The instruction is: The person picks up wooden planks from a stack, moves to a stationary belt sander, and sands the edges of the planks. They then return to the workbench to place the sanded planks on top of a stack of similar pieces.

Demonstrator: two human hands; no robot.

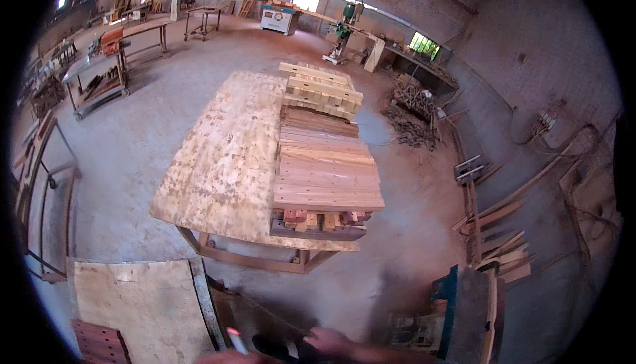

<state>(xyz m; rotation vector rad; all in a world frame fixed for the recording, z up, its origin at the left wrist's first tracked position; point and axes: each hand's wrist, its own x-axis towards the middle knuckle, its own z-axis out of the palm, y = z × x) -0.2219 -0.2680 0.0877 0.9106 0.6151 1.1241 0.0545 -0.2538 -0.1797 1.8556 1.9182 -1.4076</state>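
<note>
At the lower edge, my left hand [228, 358] is mostly cut off by the frame. A slim white stick with a bright red tip [236, 341] juts up from it and seems gripped there. My right hand [328, 341] is a little to the right, blurred, its fingers curled; whatever they close on is hidden. Between the hands is a dark shape [270, 347] I cannot identify. Beyond them stands a low table with a stained wooden top [222, 158]. Drilled reddish boards [328, 177] are stacked on its right side, with paler slotted wood pieces [321, 89] at the far end.
A bench with a plywood top [139, 298] stands at lower left, bearing a dark red drilled board [99, 343]. To the lower right is a teal-edged machine [448, 298]. Scrap wood [417, 109] lies by the right wall. Farther back are a white-and-blue machine [277, 19] and wheeled carts.
</note>
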